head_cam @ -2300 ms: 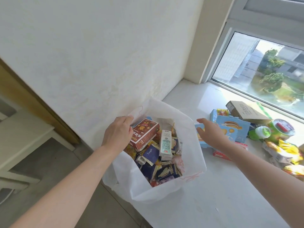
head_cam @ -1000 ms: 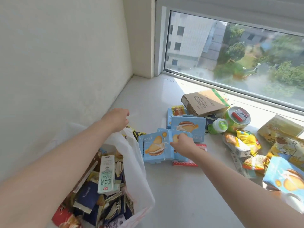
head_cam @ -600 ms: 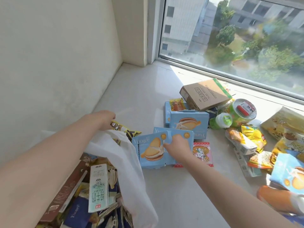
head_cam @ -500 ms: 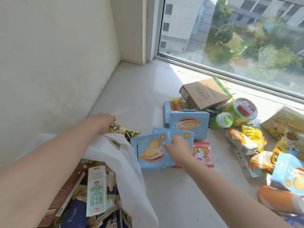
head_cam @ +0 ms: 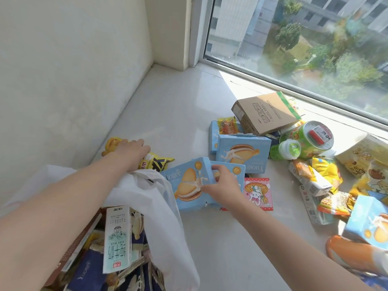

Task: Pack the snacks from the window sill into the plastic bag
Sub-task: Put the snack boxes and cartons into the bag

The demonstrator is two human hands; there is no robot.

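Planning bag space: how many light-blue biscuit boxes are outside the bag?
5 biscuit boxes: one in the right hand, one under that hand, two behind them, one far right; others may be hidden.

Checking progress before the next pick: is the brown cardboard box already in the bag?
No, the brown cardboard box lies on the window sill outside the plastic bag.

One brown cardboard box (head_cam: 266, 112), and around it five light-blue biscuit boxes (head_cam: 243, 152), four just in front, one well off right, plus one pink box (head_cam: 257, 193) nearer still, one green tub (head_cam: 302, 139) and one green-capped bottle (head_cam: 287, 150) beside it.
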